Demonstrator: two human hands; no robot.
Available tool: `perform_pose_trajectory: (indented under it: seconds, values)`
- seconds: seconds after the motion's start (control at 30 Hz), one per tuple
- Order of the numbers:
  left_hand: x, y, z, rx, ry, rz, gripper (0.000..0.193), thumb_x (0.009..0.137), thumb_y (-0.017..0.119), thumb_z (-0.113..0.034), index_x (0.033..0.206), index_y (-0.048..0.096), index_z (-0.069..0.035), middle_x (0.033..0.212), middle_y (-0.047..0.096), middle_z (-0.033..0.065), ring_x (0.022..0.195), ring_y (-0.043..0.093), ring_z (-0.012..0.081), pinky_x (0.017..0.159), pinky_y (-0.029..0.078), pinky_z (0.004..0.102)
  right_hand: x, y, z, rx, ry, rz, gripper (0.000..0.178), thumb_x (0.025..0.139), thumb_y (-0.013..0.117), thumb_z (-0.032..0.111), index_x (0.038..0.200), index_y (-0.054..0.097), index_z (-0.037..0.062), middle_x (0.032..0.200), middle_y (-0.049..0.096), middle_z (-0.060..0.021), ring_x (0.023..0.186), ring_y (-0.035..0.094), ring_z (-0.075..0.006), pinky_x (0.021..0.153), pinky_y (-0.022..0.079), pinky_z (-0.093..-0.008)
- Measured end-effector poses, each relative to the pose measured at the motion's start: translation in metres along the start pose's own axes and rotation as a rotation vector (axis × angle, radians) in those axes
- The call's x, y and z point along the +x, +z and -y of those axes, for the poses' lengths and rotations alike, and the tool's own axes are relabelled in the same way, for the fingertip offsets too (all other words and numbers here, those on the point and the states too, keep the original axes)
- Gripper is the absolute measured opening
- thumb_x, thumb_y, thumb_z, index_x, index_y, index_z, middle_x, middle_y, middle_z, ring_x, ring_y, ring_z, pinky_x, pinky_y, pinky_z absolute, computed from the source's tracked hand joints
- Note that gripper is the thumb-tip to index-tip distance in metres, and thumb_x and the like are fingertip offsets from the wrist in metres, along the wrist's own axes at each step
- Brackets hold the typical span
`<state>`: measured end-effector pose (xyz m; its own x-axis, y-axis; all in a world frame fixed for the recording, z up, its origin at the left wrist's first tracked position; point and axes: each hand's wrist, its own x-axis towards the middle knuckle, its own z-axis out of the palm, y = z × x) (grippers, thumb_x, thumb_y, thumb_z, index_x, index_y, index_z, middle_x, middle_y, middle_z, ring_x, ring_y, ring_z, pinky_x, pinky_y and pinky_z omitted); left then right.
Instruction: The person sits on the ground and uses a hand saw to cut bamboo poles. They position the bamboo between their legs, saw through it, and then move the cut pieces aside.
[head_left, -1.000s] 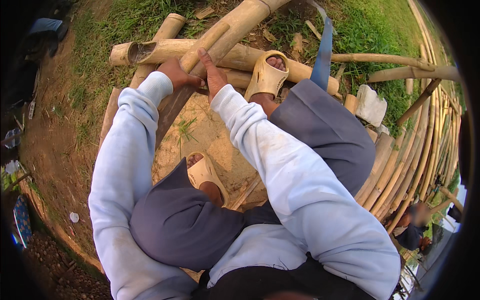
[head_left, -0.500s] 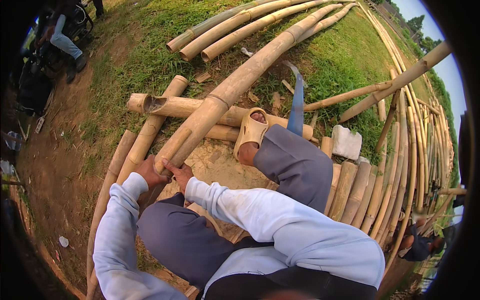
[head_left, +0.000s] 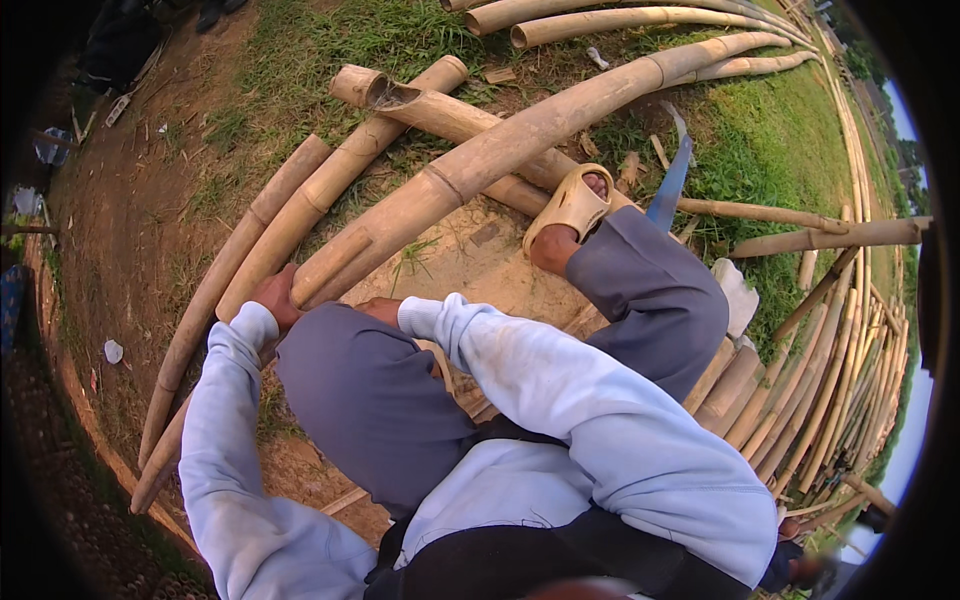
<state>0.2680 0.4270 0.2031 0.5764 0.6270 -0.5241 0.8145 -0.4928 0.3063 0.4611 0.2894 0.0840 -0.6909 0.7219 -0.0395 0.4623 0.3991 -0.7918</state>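
The left hand (head_left: 277,297) is grasping the near, cut end of a thick bamboo pole (head_left: 520,140), which is slanting from the left-centre of the frame to the upper right. The right hand (head_left: 381,310) is sitting behind the raised left knee (head_left: 365,390) (the knee is hiding its fingers, so I cannot tell its grip). A notched pole (head_left: 450,115) is crossing beneath the thick one at upper centre; two more poles (head_left: 232,265) are lying to the left. A blue saw blade (head_left: 670,185) is leaning right of the sandalled foot (head_left: 572,215), with a pale block (head_left: 738,298) resting below it. Compared with a second ago, the thick pole is lying farther toward the person, its cut end now clearing the notched pole, and the right hand is no longer showing beside the left.
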Motion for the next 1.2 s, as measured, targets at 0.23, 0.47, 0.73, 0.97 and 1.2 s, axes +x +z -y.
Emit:
perform_pose_trajectory:
  seconds: [0.23,0.47,0.73,0.97,1.2]
  values:
    - [0.017,0.030,0.016,-0.012,0.065,0.007,0.069,0.074,0.079,-0.042,0.124,0.049,-0.005,0.114,0.064,0.0308,0.112,0.058,0.0509,0.095,0.047,0.0536,-0.182,-0.210,0.034,-0.025,0.768,0.201,0.073,0.093,0.050,0.070,0.100,0.078,0.0027,0.090,0.077,-0.0125,0.092,0.072,-0.0292,0.091,0.053,-0.0410]
    - [0.023,0.050,0.020,0.016,0.051,-0.016,0.067,0.072,0.079,-0.043,0.120,0.053,-0.003,0.103,0.067,0.0315,0.102,0.061,0.0522,0.089,0.049,0.0542,-0.422,-0.279,0.064,0.425,0.963,-0.821,0.045,0.100,0.059,0.043,0.114,0.065,0.0004,0.084,0.069,-0.0078,0.079,0.069,-0.0160,0.078,0.055,-0.0296]
    - [0.038,0.054,0.039,-0.129,0.087,-0.007,0.057,0.084,0.071,-0.043,0.127,0.054,-0.009,0.112,0.067,0.0306,0.108,0.062,0.0507,0.091,0.048,0.0541,-0.465,-0.061,-0.062,0.105,1.291,-1.018,0.031,0.098,0.067,0.029,0.109,0.067,0.0005,0.088,0.069,-0.0096,0.077,0.066,-0.0151,0.072,0.053,-0.0295]
    - [0.053,0.063,0.058,-0.092,0.082,0.002,0.061,0.083,0.072,-0.043,0.130,0.053,-0.010,0.115,0.066,0.0308,0.111,0.061,0.0506,0.093,0.047,0.0542,-0.331,-0.045,-0.088,0.095,1.208,-0.888,0.029,0.098,0.068,0.028,0.109,0.067,0.0004,0.088,0.069,-0.0096,0.078,0.066,-0.0148,0.072,0.053,-0.0294]
    - [0.061,0.077,0.054,0.012,-0.017,0.035,0.084,0.071,0.081,-0.039,0.140,0.046,-0.008,0.122,0.064,0.0305,0.117,0.059,0.0498,0.098,0.046,0.0533,-0.294,-0.048,-0.093,0.092,1.208,-0.873,0.028,0.098,0.068,0.026,0.109,0.067,0.0003,0.088,0.069,-0.0096,0.078,0.065,-0.0146,0.071,0.052,-0.0293]
